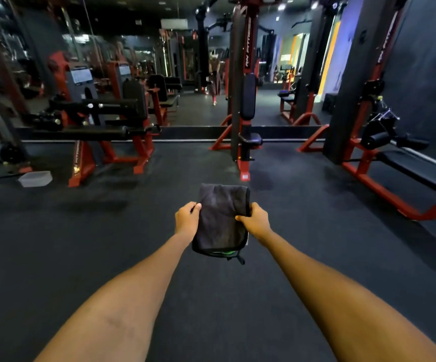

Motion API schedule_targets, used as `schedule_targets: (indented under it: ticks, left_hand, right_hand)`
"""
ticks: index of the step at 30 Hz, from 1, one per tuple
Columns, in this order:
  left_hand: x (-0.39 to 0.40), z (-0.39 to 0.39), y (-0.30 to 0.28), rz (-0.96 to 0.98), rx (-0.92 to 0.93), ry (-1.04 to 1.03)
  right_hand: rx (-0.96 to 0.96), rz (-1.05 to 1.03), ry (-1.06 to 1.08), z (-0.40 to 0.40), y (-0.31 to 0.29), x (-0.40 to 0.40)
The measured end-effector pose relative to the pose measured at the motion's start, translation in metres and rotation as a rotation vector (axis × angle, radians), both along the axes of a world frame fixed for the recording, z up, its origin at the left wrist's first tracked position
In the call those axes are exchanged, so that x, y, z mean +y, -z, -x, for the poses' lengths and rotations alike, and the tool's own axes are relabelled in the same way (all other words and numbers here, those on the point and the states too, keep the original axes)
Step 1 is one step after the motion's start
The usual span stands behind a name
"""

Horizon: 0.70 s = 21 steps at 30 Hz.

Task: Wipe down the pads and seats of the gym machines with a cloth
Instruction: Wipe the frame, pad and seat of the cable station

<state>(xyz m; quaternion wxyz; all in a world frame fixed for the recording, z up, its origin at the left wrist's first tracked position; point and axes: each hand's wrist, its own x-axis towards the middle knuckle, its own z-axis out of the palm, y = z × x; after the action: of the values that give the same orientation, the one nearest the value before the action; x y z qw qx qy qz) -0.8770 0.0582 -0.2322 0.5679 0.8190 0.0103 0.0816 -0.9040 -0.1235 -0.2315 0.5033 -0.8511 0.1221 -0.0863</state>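
Head view shows both bare arms stretched forward over dark rubber flooring, with a dark grey folded microfibre cloth held up at centre frame. At the cloth's left edge the left hand pinches it, thumb on top; on the right edge the right hand grips it with its thumb pressed across the fabric. A bit of green shows inside the bottom fold.

No pad is being touched, so this looks like the folding and readying step. To do it well, I would keep the fold flat and thick, giving a broad clean face for wiping, and tuck in the dangling loop at the lower edge.

Closest targets seem to be the black upright back pad and small black seat on the red and black cable machine just above centre, and the long black bench pad at the right edge.
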Motion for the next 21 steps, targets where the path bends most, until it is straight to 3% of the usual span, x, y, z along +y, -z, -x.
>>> schedule_targets:
  ticks: [5,10,13,21]
  left_hand:
    - [-0.032,-0.164,-0.008,0.077,0.053,0.043]
    - [-0.065,-0.259,-0.014,0.181,0.201,0.199]
    - [-0.078,-0.333,-0.014,0.162,0.189,0.207]
    - [-0.095,-0.551,0.004,0.157,0.164,0.138]
  right_hand:
    - [0.012,0.03,0.039,-0.158,-0.013,-0.034]
    - [0.009,0.038,0.109,-0.256,-0.018,-0.058]
    - [0.001,0.032,0.127,-0.339,-0.017,-0.073]
    - [0.021,-0.181,0.112,-0.557,-0.007,-0.097]
